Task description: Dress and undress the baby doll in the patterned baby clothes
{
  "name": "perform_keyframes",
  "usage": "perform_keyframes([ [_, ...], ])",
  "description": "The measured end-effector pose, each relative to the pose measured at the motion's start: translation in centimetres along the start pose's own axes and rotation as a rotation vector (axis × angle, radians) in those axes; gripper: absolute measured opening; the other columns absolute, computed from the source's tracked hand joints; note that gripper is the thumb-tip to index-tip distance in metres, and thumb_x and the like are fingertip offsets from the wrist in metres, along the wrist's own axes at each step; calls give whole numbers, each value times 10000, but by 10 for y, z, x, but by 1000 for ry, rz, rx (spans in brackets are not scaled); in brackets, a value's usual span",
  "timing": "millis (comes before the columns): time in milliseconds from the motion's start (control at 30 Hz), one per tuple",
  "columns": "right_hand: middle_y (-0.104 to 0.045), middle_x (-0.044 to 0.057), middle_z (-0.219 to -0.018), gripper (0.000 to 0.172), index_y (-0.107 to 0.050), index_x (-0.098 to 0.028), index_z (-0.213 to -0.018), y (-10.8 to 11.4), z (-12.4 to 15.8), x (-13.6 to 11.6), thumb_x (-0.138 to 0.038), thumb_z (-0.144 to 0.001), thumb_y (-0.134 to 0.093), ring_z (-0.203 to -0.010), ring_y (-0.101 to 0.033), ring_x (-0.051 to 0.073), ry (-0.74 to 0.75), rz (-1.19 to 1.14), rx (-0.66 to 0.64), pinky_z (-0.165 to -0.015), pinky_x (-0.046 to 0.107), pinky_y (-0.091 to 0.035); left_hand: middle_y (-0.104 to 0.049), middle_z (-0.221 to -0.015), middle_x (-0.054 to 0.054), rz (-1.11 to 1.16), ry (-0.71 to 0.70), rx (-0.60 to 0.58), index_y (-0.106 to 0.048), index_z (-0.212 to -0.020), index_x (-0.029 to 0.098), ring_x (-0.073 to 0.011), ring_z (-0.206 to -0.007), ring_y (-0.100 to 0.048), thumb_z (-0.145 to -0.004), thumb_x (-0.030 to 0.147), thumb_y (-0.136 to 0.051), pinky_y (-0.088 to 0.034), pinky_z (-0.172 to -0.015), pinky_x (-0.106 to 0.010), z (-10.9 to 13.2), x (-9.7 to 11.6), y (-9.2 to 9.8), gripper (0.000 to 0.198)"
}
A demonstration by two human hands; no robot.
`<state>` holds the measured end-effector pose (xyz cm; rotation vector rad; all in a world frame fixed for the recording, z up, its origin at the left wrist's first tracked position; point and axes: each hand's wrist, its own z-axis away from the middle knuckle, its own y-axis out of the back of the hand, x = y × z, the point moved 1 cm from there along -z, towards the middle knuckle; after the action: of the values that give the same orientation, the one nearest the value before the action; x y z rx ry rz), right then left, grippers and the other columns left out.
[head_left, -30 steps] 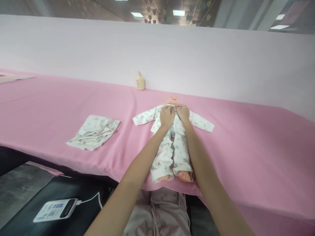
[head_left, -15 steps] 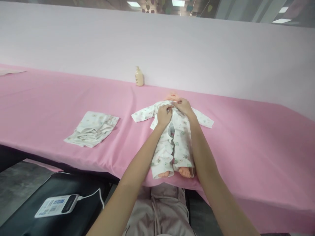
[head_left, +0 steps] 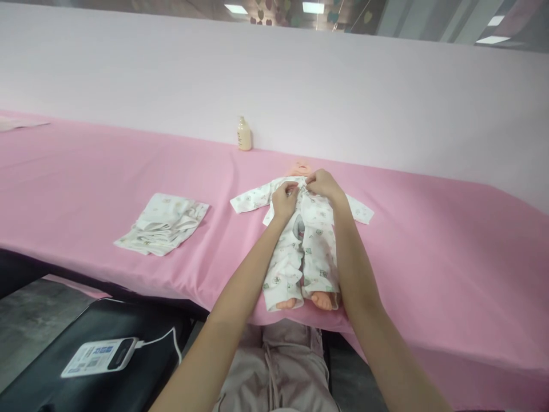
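A baby doll [head_left: 301,167] lies on its back with its feet towards me, both toes showing at the trouser cuffs. It wears a white printed baby shirt [head_left: 256,198] with the sleeves spread out, and matching printed split trousers [head_left: 319,252]. At the chest, my left hand [head_left: 285,201] is closed in a pinch on the shirt's front. Just right of it, my right hand [head_left: 325,184] also pinches the shirt near the neckline. The fingertips are close together, and the exact bit of cloth or tie between them is too small to make out.
A folded printed cloth [head_left: 165,224] lies to the left on the pink-covered table [head_left: 433,246]. By the white wall stands a pump bottle [head_left: 244,135]. A white device [head_left: 99,357] with a cable rests on a black seat [head_left: 141,320] at lower left.
My right hand has shifted slightly to the right and its fingers have curled in more. The left hand stays at the chest, barely moved. The doll lies as before.
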<state>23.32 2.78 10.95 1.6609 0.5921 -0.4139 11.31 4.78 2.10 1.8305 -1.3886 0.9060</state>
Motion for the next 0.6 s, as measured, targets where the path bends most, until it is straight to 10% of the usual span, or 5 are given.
perform_keyframes([
  [600, -533, 0, -474, 118, -570, -130, -528, -4, -1, -2, -41, -602, -547, -476, -479, 83, -30, -233, -77, -513, 210, -399, -703, -879, -38, -40, 6, 21, -659, -870, 179, -151, -799, -635, -789, 176, -555, -485, -775, -276, 2, 6, 2, 132],
])
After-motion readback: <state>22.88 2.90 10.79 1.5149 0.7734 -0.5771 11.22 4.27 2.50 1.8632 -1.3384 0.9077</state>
